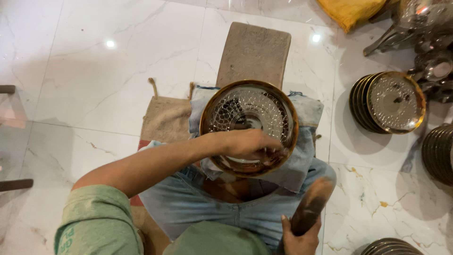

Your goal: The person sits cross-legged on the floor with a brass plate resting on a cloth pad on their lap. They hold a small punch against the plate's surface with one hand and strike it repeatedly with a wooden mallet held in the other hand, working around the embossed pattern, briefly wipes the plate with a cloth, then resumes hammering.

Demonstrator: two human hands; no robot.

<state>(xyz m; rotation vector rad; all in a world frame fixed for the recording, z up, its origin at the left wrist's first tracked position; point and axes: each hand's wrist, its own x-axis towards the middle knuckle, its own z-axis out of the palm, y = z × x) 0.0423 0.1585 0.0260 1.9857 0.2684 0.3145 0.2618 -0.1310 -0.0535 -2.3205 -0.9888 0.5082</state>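
The round metal plate (249, 123) rests on a blue cloth (302, 160) over the person's lap, its far rim free toward the wooden block (253, 53). The left hand (250, 144) lies across the near rim, grip curled on something too small to make out. Below the plate, the right hand (300, 241), partly cut off, grips a blurred dark mallet (311, 205). Right of the plate, stacked plates (388, 102) crowd the marble floor (94, 80).
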